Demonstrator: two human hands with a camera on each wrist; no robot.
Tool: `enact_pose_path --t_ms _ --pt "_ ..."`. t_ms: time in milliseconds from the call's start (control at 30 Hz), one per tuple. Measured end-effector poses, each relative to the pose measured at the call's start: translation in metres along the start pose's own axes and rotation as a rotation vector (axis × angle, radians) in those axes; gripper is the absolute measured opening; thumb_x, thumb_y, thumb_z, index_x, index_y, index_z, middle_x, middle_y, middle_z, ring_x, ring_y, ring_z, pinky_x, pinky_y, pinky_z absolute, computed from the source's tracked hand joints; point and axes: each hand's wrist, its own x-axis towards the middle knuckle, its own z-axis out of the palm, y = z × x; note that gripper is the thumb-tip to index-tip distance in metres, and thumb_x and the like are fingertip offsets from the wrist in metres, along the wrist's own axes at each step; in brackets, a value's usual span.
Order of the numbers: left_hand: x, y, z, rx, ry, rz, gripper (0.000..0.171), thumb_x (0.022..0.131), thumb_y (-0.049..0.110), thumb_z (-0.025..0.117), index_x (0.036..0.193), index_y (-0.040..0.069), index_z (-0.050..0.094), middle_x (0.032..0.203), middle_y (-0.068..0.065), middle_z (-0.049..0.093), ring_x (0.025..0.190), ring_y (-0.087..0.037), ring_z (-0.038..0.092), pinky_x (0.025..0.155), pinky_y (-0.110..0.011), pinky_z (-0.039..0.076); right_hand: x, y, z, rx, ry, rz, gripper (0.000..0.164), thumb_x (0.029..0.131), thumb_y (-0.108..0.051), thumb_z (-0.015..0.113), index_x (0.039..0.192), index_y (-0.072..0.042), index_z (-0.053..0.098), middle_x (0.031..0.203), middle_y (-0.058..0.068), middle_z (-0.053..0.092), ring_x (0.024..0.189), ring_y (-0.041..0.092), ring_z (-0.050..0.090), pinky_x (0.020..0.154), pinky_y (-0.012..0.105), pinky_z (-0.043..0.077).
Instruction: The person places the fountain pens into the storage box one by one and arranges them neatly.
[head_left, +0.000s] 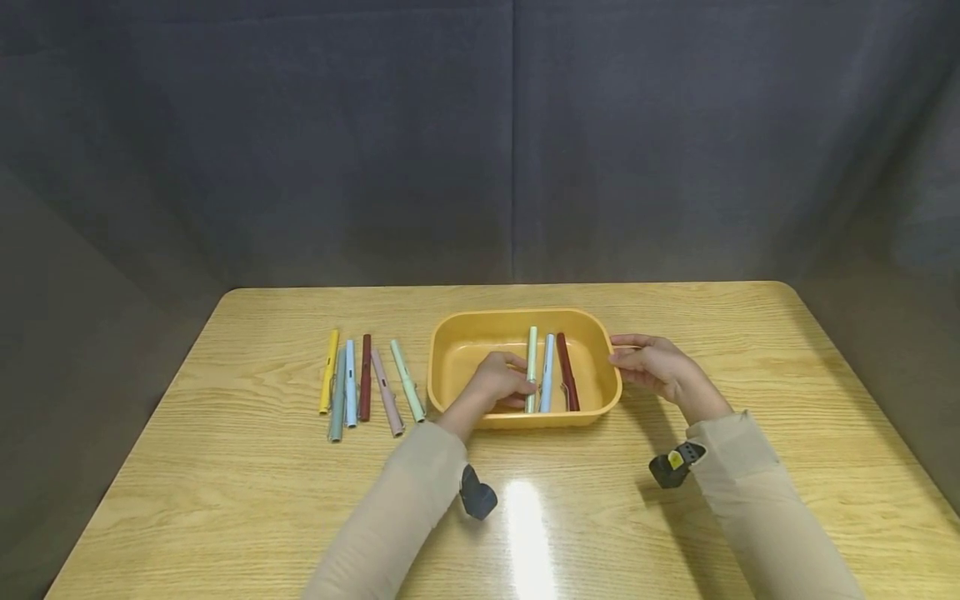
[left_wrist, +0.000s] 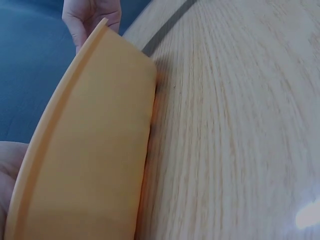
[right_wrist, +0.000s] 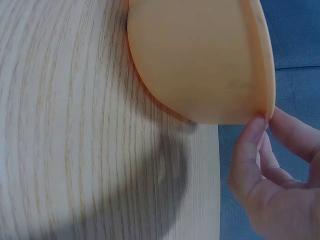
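Note:
A yellow-orange plastic tray (head_left: 457, 333) sits on the table and holds a light green pen (head_left: 532, 354), a light blue pen (head_left: 547, 371) and a dark red pen (head_left: 567, 371). Reaching over the near rim, my left hand (head_left: 497, 381) pinches the light green pen near its lower end, with the thumb overlapping it. The tray wall hides most of this hand in the left wrist view. At the tray's right end, my right hand (head_left: 660, 367) pinches the rim between thumb and fingers, seen closely in the right wrist view.
Left of the tray lie several pens side by side: a yellow pen (head_left: 328, 371), a teal pen (head_left: 337, 396), a light blue one, a dark red one, a mauve pen (head_left: 387, 393) and a mint green pen (head_left: 407, 381). A dark curtain (head_left: 360, 150) hangs behind the wooden table (head_left: 247, 500).

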Motion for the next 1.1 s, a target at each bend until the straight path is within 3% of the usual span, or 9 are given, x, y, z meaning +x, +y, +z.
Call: enact_pose_path --t_ms 233,533,867,1100 --pt "-0.002 0.001 0.007 -0.003 0.018 0.013 0.042 0.083 -0.005 0.068 0.122 -0.008 0.053 0.115 -0.023 0.062 0.079 -0.023 0.070 0.070 -0.028 0.063 0.000 -0.001 0.000 0.005 0.000 0.000 0.057 0.093 -0.001 0.055 0.142 0.010 0.029 0.079 -0.013 0.064 0.075 -0.001 0.063 0.071 0.013 0.057" --pt "-0.001 0.001 0.013 0.037 0.044 0.032 0.042 0.081 -0.006 0.069 0.121 -0.008 0.055 0.113 -0.024 0.064 0.064 -0.016 0.065 0.060 -0.022 0.061 0.000 -0.001 0.000 0.001 -0.003 -0.005 0.057 0.093 -0.002 0.055 0.142 0.011 0.028 0.081 -0.013 0.065 0.077 0.000 0.064 0.073 0.014 0.057" --pt "-0.003 0.006 0.019 0.041 0.063 0.012 0.043 0.082 -0.007 0.067 0.123 -0.009 0.054 0.111 -0.025 0.063 0.067 -0.018 0.065 0.059 -0.021 0.061 0.000 -0.001 0.000 0.004 0.005 -0.001 0.056 0.093 -0.002 0.056 0.141 0.010 0.030 0.081 -0.013 0.065 0.077 -0.001 0.064 0.072 0.014 0.057" --pt "-0.003 0.006 0.023 0.032 0.076 0.011 0.042 0.081 -0.007 0.068 0.121 -0.009 0.055 0.120 -0.025 0.060 0.072 -0.022 0.069 0.061 -0.022 0.061 0.000 -0.001 0.001 0.007 0.008 0.001 0.055 0.093 -0.001 0.055 0.140 0.011 0.030 0.079 -0.012 0.064 0.075 0.000 0.063 0.071 0.014 0.057"
